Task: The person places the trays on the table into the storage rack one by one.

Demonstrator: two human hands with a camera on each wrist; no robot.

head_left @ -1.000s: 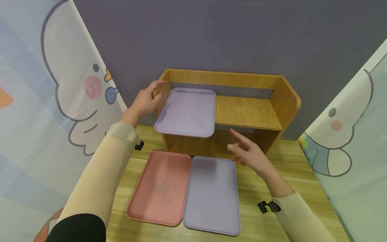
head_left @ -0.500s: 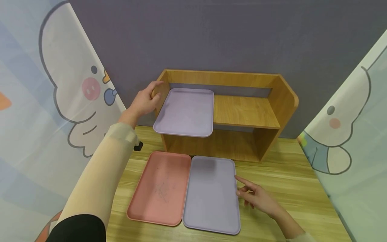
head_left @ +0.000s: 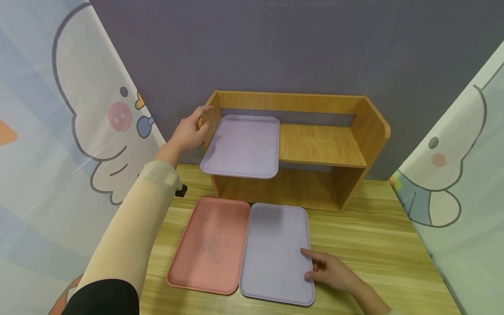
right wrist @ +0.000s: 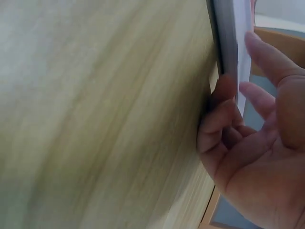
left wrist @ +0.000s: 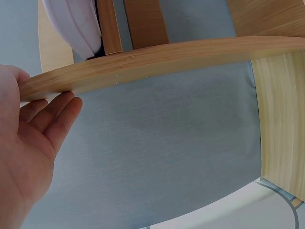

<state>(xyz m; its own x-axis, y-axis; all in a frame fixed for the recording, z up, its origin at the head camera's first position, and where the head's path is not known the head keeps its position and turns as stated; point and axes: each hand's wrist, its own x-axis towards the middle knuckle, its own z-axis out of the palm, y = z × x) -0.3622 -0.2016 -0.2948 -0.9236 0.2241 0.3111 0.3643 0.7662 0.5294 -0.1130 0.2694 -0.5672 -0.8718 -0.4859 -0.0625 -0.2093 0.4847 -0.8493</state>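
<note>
My left grip holds the left side panel of the wooden shelf unit, with the thumb on the inner side and the fingers against the outer face. My right grip is narrow, pinching the right edge of the lower lavender tray: thumb and index finger reach over the rim while the other fingers curl against its outside. That tray lies on the bench, in front of the shelf unit, its long left edge just beside the right edge of the pink tray; both hold nothing that I can make out beyond faint marks on the pink one. The upper lavender tray rests at the left end of the upper shelf, beside the side panel, its near edge jutting past the shelf's front edge. As far as I can judge, one tray is up on the unit, while the other two remain on the bench, side by side; the one at my right fingers looks only taken hold of, not lifted clear.
</note>
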